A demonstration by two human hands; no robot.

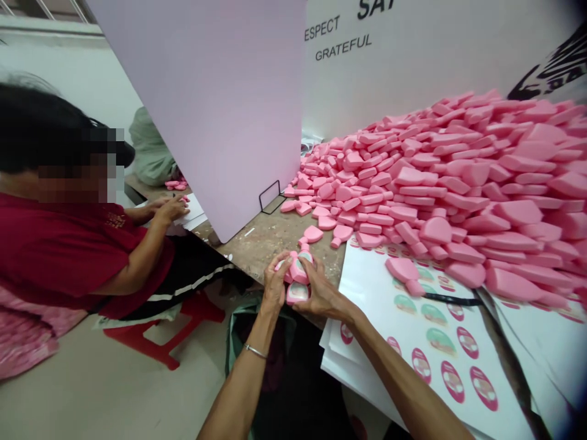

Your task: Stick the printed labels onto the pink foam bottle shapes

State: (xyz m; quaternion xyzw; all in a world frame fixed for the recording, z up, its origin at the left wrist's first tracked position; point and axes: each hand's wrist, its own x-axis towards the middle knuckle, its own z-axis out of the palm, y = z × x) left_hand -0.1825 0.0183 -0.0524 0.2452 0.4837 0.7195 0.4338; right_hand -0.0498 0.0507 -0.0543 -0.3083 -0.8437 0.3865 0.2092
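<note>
Several pink bottle-shaped pieces (299, 293) with pale green labels are held together between my two hands at the table's front edge. My left hand (276, 281) wraps round their left side, thumb on top. On their right side, my right hand (321, 287) grips them with its thumb near a label. Just beyond my fingers lie loose pink pieces (313, 234). To the right of my right hand are sheets of stickers (408, 342), some oval and magenta, some green. A pink piece (402, 269) rests on the sheets beside a black strip (452, 299).
A large heap of pink pieces (440, 177) covers the table's right side. An upright pale panel (220, 110) with a black wire stand (270, 197) is ahead. At the left, a person in red (68, 244) works beside a red stool (169, 336). A green bag (236, 330) hangs below.
</note>
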